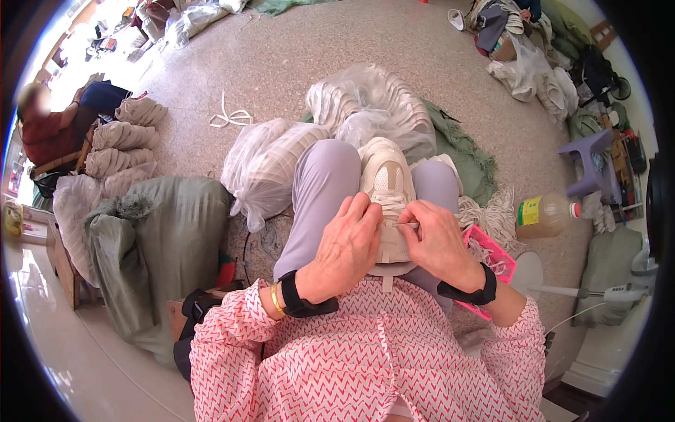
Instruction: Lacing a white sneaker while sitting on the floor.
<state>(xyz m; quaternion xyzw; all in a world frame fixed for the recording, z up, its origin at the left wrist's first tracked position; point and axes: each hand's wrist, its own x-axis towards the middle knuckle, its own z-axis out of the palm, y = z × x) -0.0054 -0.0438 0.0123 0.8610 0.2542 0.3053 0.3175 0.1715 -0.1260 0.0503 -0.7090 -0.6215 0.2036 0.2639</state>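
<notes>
- My left hand [346,246] and right hand [439,243] met over a cream sneaker [385,193] resting on my lap, toe toward twelve o'clock.
- Both hands' fingers were pressed together, pinching its lace [408,225].
- A pink basket [492,260] sat at three o'clock.
- Clear bags of shoes [264,165] lay farther off, around eleven o'clock.

The left hand [344,246] and right hand [439,243] cover the back half of the white shoe [387,179], so the laces there are hidden. The right fingertips [408,224] pinch something too small to tell. The pink basket [492,260] is mostly hidden behind the right wrist.
</notes>
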